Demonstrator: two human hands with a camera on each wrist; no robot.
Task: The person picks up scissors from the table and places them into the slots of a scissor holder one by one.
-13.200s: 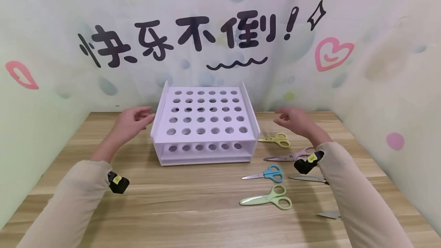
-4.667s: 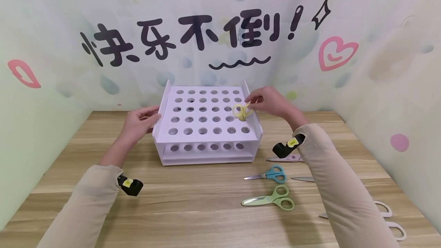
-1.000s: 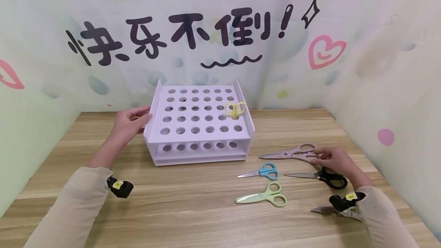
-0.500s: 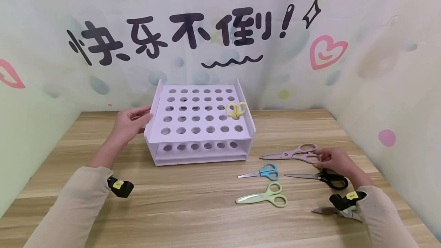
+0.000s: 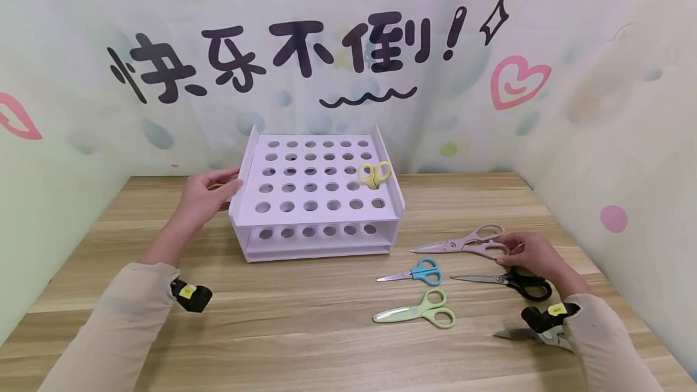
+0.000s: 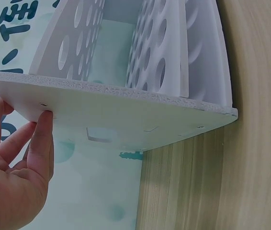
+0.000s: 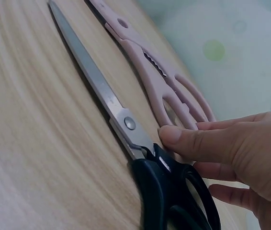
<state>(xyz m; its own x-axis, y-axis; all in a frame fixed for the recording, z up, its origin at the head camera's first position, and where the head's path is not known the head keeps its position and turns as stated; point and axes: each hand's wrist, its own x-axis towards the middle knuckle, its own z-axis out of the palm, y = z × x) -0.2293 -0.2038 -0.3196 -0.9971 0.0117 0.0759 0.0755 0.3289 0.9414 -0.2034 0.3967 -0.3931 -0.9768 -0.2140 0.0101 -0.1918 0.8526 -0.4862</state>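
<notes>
A white rack with rows of round holes stands at the back of the table. My left hand holds its left side panel near the back, thumb and fingers at the panel's edge in the left wrist view. Yellow scissors stand in a hole at the rack's right, handles up. My right hand pinches a handle loop of the pink kitchen scissors, whose blades point left toward the rack. In the right wrist view the thumb lies over that loop, right beside the black-handled scissors.
Small blue scissors and green scissors lie in front of the rack on the wooden table. Another pair of scissors is partly under the right sleeve. A printed cloth hangs behind.
The yellow scissors went from the table into a rack hole, carried by my right hand. That hand then moved to the pink scissors, their handles now shifted slightly. My left hand came to the rack.
</notes>
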